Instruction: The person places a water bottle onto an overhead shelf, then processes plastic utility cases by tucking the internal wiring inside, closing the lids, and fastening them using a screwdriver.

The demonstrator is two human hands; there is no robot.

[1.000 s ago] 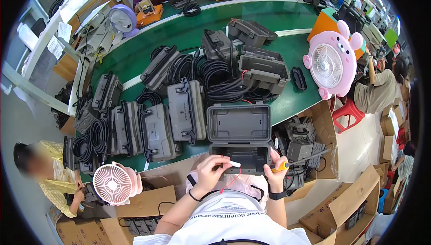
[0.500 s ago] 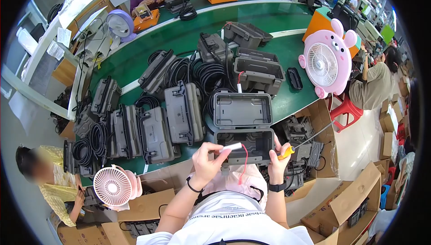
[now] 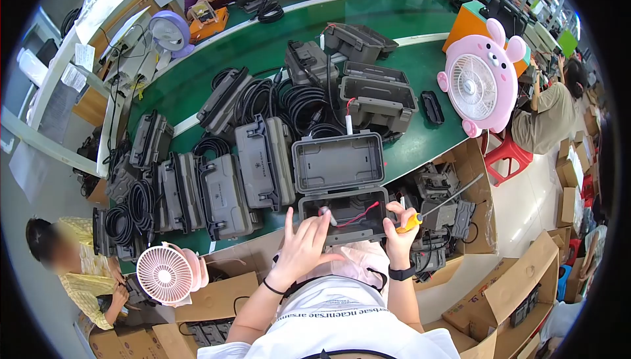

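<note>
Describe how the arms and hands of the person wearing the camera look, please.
Both hands are bare, without gloves. The left hand has a thin black band around its wrist; the right hand has a wider black band, possibly a watch. The forearms are uncovered, below the short sleeves of a white top with dark lettering.

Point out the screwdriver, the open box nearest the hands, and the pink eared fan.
Screwdriver (image 3: 411, 221), head view, on its yellow handle.
Open box (image 3: 338, 164), head view, inside of its lid.
Pink eared fan (image 3: 469, 87), head view, on its grille.
</note>
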